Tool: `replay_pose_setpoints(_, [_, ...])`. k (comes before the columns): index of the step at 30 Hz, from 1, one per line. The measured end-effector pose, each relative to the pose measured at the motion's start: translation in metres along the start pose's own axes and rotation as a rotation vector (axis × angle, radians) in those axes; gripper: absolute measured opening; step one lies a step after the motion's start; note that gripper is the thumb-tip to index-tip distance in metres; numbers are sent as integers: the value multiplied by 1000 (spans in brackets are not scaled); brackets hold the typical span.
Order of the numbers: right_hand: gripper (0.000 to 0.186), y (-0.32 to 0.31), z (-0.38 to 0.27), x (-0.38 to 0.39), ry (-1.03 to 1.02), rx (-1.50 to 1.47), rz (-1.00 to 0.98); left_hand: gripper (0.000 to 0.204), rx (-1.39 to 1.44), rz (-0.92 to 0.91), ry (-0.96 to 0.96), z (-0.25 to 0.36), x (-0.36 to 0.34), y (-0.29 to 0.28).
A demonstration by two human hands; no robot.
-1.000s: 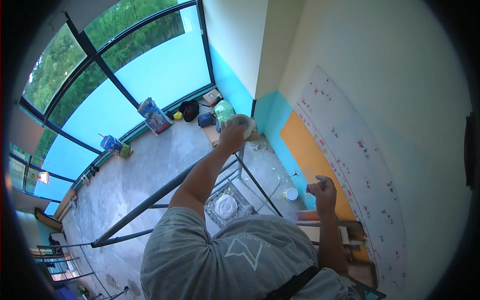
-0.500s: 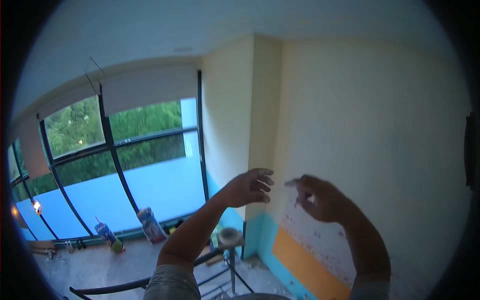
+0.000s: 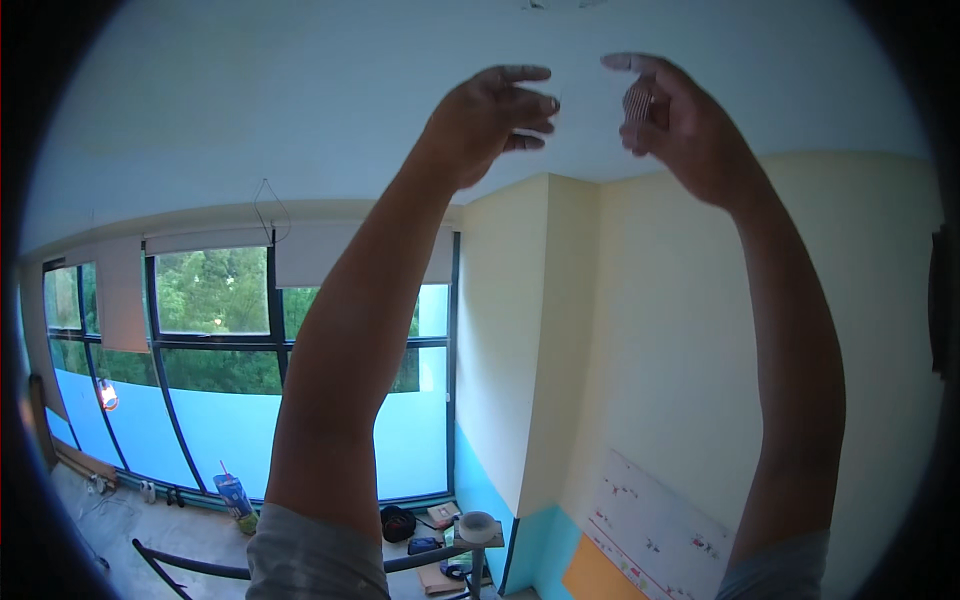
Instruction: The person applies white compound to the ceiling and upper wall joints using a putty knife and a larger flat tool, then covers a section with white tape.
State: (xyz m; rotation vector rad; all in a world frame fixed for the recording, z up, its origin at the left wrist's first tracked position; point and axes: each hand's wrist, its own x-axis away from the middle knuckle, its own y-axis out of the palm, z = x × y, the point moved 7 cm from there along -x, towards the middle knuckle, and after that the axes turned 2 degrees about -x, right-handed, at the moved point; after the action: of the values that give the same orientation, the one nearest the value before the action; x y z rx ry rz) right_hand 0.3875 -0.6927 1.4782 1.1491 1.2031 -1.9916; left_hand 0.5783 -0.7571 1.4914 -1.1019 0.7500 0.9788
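Head view: left hand and right hand high near the ceiling.
Right fingers curl round a small ribbed piece, apparently to steady it; left fingers are spread. Below, a pale roll tops a post, likely for easy reach.

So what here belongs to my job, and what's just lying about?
Likely in use: raised left hand, raised right hand; perhaps the pale roll on the metal frame.

Apparently lying about: blue package, black bundle, blue bundle by the windows.
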Motion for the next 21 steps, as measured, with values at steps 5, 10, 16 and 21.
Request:
replay_pose_setpoints(5, [50, -31, -36, -22, -142, 129, 116, 72, -157, 181, 88, 53, -14, 6])
replay_pose_setpoints(10, [46, -56, -29, -46, -10, 199, 284, 39, -358, 293, 228, 94, -33, -5])
replay_pose_setpoints(16, [26, -69, 12, -81, 100, -126, 669, 29, -805, 581, 394, 145, -67, -24])
replay_pose_setpoints(21, [9, -74, 43, -113, 88, -485, 847, 24, -1300, 704, 671, 176, -83, -14])
